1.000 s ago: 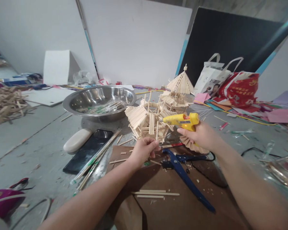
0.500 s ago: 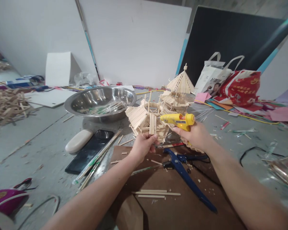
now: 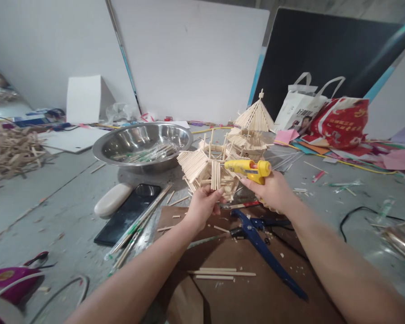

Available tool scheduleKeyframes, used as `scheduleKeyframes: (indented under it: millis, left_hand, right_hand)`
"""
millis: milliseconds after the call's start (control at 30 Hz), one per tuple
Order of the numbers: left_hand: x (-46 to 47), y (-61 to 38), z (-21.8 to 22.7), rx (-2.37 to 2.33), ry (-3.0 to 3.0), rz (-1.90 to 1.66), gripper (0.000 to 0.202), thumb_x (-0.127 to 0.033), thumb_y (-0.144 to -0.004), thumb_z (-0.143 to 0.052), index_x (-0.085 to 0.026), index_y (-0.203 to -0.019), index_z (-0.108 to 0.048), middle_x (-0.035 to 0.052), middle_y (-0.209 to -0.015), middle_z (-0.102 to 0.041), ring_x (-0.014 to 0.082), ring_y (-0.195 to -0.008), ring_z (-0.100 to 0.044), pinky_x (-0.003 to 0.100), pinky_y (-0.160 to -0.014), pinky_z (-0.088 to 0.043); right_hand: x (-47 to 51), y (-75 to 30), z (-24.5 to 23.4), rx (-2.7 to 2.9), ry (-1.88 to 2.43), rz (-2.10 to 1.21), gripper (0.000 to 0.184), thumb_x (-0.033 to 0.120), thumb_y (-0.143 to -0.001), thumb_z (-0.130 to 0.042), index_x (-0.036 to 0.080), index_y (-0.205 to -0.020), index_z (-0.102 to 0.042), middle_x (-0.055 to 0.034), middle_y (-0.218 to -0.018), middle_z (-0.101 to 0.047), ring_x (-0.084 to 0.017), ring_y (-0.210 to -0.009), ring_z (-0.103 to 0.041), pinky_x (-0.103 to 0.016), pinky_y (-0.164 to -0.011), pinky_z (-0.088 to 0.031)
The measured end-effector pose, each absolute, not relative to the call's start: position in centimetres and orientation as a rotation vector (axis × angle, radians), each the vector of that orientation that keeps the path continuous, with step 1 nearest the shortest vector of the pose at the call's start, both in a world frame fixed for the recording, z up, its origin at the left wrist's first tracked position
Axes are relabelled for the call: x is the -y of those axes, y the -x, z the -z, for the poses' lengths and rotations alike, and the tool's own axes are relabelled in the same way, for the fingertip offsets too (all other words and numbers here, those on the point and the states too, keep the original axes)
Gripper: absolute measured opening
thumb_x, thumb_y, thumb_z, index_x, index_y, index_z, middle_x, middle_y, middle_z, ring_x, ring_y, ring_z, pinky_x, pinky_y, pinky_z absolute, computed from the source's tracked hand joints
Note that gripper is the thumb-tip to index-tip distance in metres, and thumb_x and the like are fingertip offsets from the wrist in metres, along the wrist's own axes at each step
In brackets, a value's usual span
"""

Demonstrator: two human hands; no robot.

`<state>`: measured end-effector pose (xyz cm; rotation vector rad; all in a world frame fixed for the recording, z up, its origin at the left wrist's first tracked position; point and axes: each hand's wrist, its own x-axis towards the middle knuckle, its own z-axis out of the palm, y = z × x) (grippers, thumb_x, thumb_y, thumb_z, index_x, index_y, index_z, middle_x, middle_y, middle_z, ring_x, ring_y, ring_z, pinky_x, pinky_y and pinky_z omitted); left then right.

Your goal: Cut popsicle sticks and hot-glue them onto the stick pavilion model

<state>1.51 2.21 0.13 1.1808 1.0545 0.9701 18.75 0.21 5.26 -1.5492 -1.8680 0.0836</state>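
My right hand (image 3: 277,191) is wrapped around the grip of a yellow hot glue gun (image 3: 247,168). Its nozzle points left and meets, or nearly meets, a short row of upright wooden sticks (image 3: 216,173). The fingers and thumb of my left hand (image 3: 204,204) are closed in a pinch at the lower end of that row. The row stands against the front of a small house model (image 3: 193,164) made of thin sticks, with a sloping roof section on its left. Behind it rises a pointed stick roof (image 3: 255,116). Whether glue is coming out is too small to see.
A blue-handled cutter (image 3: 270,256) and loose sticks (image 3: 222,272) lie on a brown board (image 3: 236,306). Leftward are a phone (image 3: 128,218), a white oval case (image 3: 113,199) and a steel basin (image 3: 103,155). Bags (image 3: 340,123) and coloured paper stand at the back right.
The glue gun has shifted very slightly left toward the upright sticks. My left hand keeps its pinch in the same place. The whole view has moved a little.
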Motion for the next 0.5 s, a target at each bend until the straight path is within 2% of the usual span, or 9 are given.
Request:
scheduleKeyframes:
  millis: [200, 500]
  left_hand:
    - [-2.27, -1.42, -0.15, -1.01, -1.159, -0.968, 0.022, -0.032, -0.062, -0.061, -0.014, -0.068, -0.052, -0.001, -0.056, -0.06, 0.0039, -0.029, -0.042, 0.017, -0.031, -0.029]
    - [-2.43, -1.34, 0.04, -1.017, -1.154, -0.973, 0.028, -0.038, -0.062, -0.062, -0.014, -0.065, -0.049, -0.0012, -0.054, -0.059, 0.0038, -0.028, -0.041, 0.017, -0.03, -0.028]
  right_hand:
    - [-0.44, -18.83, -4.91, 1.824, 1.615, -0.145, 0.03, 0.042, -0.069, -0.053, 0.018, -0.083, -0.064, -0.0071, -0.075, -0.066, -0.023, -0.072, -0.061, -0.035, -0.064, -0.048]
    - [-0.44, -18.86, -4.74, 1.818, 1.611, -0.153, 0.034, 0.043, -0.07, -0.051, 0.017, -0.088, -0.064, -0.0082, -0.079, -0.066, -0.024, -0.078, -0.061, -0.036, -0.068, -0.048]
